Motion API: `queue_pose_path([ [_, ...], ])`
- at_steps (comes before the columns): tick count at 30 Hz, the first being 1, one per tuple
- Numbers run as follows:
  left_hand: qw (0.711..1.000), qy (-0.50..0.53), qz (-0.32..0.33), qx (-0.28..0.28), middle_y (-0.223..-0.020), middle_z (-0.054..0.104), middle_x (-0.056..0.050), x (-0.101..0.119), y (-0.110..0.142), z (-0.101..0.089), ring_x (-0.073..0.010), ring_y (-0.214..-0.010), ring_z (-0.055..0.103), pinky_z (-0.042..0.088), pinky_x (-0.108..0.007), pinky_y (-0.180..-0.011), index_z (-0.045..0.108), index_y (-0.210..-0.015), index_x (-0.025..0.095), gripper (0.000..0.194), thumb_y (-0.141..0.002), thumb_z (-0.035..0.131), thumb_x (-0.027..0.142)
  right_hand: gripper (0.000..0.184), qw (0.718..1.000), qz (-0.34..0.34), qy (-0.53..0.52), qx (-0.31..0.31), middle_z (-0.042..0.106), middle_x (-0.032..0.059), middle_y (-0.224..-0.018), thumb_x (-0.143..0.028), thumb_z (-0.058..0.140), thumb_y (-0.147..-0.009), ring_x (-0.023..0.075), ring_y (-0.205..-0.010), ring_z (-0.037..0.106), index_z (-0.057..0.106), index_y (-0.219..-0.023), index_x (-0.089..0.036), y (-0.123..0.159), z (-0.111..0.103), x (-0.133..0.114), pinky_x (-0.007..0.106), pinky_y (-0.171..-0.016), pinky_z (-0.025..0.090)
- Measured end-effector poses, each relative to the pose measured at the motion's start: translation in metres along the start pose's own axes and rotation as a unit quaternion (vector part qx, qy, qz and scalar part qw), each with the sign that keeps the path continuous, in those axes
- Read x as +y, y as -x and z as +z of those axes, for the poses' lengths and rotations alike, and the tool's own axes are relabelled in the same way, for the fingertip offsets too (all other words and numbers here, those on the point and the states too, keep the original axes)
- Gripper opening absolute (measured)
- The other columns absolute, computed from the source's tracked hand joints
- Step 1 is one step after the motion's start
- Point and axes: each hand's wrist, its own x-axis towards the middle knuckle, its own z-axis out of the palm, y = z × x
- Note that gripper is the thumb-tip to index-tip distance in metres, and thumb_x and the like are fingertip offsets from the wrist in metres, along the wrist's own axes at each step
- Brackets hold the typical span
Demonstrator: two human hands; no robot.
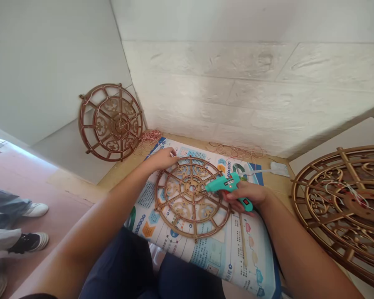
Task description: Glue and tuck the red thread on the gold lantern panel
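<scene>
A round openwork lattice frame (195, 211), brown and wheel-like with scroll ornaments, lies flat on a printed poster sheet (218, 253). My right hand (247, 194) grips a teal hot glue gun (222, 182), its nozzle pointing left, close to the frame's central hub. A whitish glue stick (255, 171) extends from the back of the gun. At the frame's upper left rim, my left hand (164, 159) has its fingers curled and pinched together. Whatever is between those fingertips is too small to make out.
One similar round frame (110, 122) leans against the left panel; another, larger frame (349, 199) stands at right. Tangled thin reddish wires (151, 137) lie along the wall. A small white packet (279, 169) sits behind the gun. Other people's shoes (35, 209) show on the floor at left.
</scene>
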Motion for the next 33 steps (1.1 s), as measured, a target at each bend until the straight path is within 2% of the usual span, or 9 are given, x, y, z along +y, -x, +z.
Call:
queue_pose_path([
  [4, 0.991, 0.054, 0.015, -0.124, -0.073, 0.063, -0.005, -0.001, -0.012, -0.014, -0.0185, -0.063, 0.054, 0.037, -0.029, -0.055, 0.073, -0.095, 0.017, 0.052, -0.087, 0.066, 0.067, 0.035, 1.0, -0.002, -0.003, 0.007, 0.062, -0.003, -0.051, -0.046, 0.077, -0.087, 0.0116, -0.029, 0.048, 0.06, -0.088, -0.016, 0.001, -0.001, 0.002, 0.019, -0.027, 0.032],
  [7, 0.965, 0.131, 0.048, -0.221, -0.072, 0.06, -0.003, -0.011, -0.016, -0.02, -0.0153, -0.059, 0.049, 0.036, -0.028, -0.052, 0.077, -0.099, 0.019, 0.061, -0.08, 0.069, 0.076, 0.035, 1.0, 0.003, -0.001, 0.01, 0.061, -0.0031, -0.051, -0.045, 0.078, -0.086, 0.0111, -0.029, 0.047, 0.06, -0.087, -0.016, 0.002, 0.0, 0.001, 0.019, -0.026, 0.032],
  [10, 0.932, 0.2, 0.072, -0.293, -0.08, 0.065, -0.003, -0.02, -0.016, -0.016, -0.0143, -0.061, 0.053, 0.041, -0.027, -0.054, 0.075, -0.104, 0.021, 0.06, -0.071, 0.079, 0.07, 0.035, 1.0, 0.012, 0.007, 0.016, 0.061, -0.0024, -0.052, -0.046, 0.078, -0.087, 0.0113, -0.031, 0.049, 0.06, -0.084, -0.016, 0.003, 0.001, -0.001, 0.019, -0.026, 0.032],
  [14, 0.89, 0.249, 0.089, -0.372, -0.065, 0.058, 0.002, -0.025, -0.015, -0.006, -0.0112, -0.051, 0.047, 0.035, -0.025, -0.048, 0.072, -0.091, 0.019, 0.044, -0.062, 0.092, 0.047, 0.037, 0.998, 0.042, 0.027, 0.024, 0.061, -0.0024, -0.052, -0.049, 0.078, -0.089, 0.0104, -0.031, 0.048, 0.062, -0.085, -0.016, 0.007, 0.002, -0.004, 0.018, -0.027, 0.031],
  [20, 0.852, 0.352, 0.088, -0.377, -0.08, 0.06, 0.002, -0.037, -0.019, -0.003, -0.0145, -0.072, 0.061, 0.051, -0.027, -0.066, 0.041, -0.074, 0.021, 0.05, -0.06, 0.089, 0.027, 0.04, 0.994, 0.052, 0.05, 0.077, 0.064, -0.0013, -0.055, -0.054, 0.079, -0.09, 0.0098, -0.031, 0.048, 0.063, -0.093, -0.017, 0.014, 0.01, -0.012, 0.019, -0.029, 0.034],
  [24, 0.829, 0.407, 0.061, -0.379, -0.085, 0.067, 0.0, -0.044, -0.022, 0.0, -0.0172, -0.07, 0.064, 0.049, -0.03, -0.065, 0.051, -0.085, 0.021, 0.047, -0.056, 0.088, 0.02, 0.045, 0.977, 0.024, 0.123, 0.174, 0.067, 0.0029, -0.064, -0.06, 0.075, -0.093, 0.0128, -0.04, 0.057, 0.064, -0.102, -0.017, 0.014, 0.029, -0.018, 0.021, -0.033, 0.041],
  [27, 0.815, 0.409, 0.078, -0.402, -0.09, 0.072, -0.002, -0.048, -0.026, 0.003, -0.0187, -0.071, 0.068, 0.051, -0.03, -0.065, 0.058, -0.093, 0.02, 0.045, -0.059, 0.088, 0.018, 0.042, 0.934, 0.017, 0.267, 0.238, 0.067, 0.0059, -0.075, -0.06, 0.07, -0.097, 0.0126, -0.049, 0.058, 0.068, -0.101, -0.018, 0.008, 0.048, -0.024, 0.023, -0.039, 0.047],
  [30, 0.816, 0.397, 0.083, -0.411, -0.087, 0.072, 0.0, -0.052, -0.032, 0.005, -0.0167, -0.069, 0.068, 0.048, -0.024, -0.058, 0.05, -0.09, 0.021, 0.047, -0.063, 0.088, 0.019, 0.038, 0.905, -0.008, 0.356, 0.234, 0.059, 0.0034, -0.068, -0.056, 0.066, -0.1, 0.0122, -0.052, 0.052, 0.067, -0.09, -0.019, 0.001, 0.063, -0.03, 0.024, -0.043, 0.044],
  [33, 0.811, 0.385, 0.089, -0.431, -0.087, 0.073, 0.001, -0.056, -0.037, 0.006, -0.016, -0.071, 0.071, 0.044, -0.019, -0.054, 0.043, -0.092, 0.022, 0.052, -0.068, 0.089, 0.022, 0.034, 0.905, 0.011, 0.363, 0.22, 0.054, 0.0011, -0.062, -0.047, 0.062, -0.103, 0.0124, -0.053, 0.05, 0.062, -0.083, -0.019, -0.004, 0.069, -0.036, 0.025, -0.045, 0.042],
])
